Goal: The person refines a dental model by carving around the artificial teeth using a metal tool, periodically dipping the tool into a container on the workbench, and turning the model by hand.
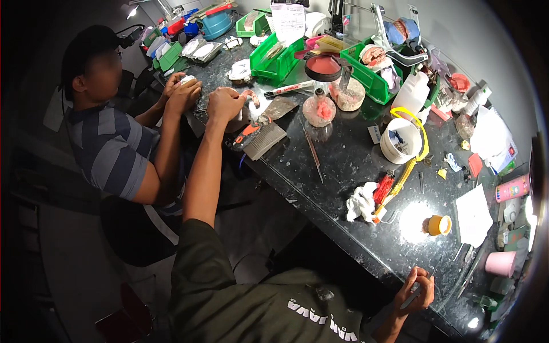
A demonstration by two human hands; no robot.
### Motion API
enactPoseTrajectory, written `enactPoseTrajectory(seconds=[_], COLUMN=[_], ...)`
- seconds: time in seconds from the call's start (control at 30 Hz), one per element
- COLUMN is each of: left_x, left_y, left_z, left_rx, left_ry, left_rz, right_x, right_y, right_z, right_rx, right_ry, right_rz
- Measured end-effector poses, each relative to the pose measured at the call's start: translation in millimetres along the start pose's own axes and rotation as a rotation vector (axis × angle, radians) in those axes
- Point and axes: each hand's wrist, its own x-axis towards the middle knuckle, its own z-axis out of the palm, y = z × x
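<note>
My left hand (225, 105) is stretched far across to the bench's left end. Its fingers are pinched at a pink, arch-shaped denture piece (250, 97). Below it lie an orange-handled tool (249, 130) and a grey ridged block (266, 143). My right hand (418, 291) is low at the bench's near right edge, its fingers closed round a slim metal hand tool (408, 300) that points up and away. A small orange pot (440, 225) on its side stands farther in, beside a bright spot of light.
At left a co-worker (114, 137) holds a white piece (187, 79) in both hands. Along the back stand green bins (277, 64), a glass spirit lamp (318, 110) and an articulator (403, 31). A white bucket (400, 143), a red-and-yellow tool (384, 190) and crumpled tissue (361, 202) lie nearer.
</note>
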Motion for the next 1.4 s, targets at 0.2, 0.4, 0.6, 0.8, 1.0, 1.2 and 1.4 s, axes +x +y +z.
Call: enactPoseTrajectory(seconds=[0.2, 0.4, 0.6, 0.8, 1.0, 1.2, 1.4], left_x=[-4, -43, -32, 39, 97, 95, 96], left_y=[-6, -29, -30, -112, -154, -149, -167], left_z=[-6, -41, -18, 9, 42, 48, 36], left_rx=[-0.01, -0.216, -0.204, 0.239, 0.301, 0.315, 0.251], left_ry=[0.012, 0.127, 0.225, 0.061, -0.061, -0.076, 0.006], left_rz=[0.113, -0.009, 0.081, 0.195, 0.123, 0.099, 0.042], right_x=[0, -6, -25, 47, 87, 88, 89], right_y=[0, 0, 14, 17, 28, 48, 49], right_z=[3, -1, -12, -12, -23, -14, -10], right_rx=[0.028, 0.014, 0.215, 0.441, 0.186, 0.2, 0.199], right_ry=[0.009, 0.005, 0.102, 0.07, 0.015, 0.043, 0.059], right_rz=[0.02, 0.055, 0.199, 0.455, 0.389, 0.441, 0.477])
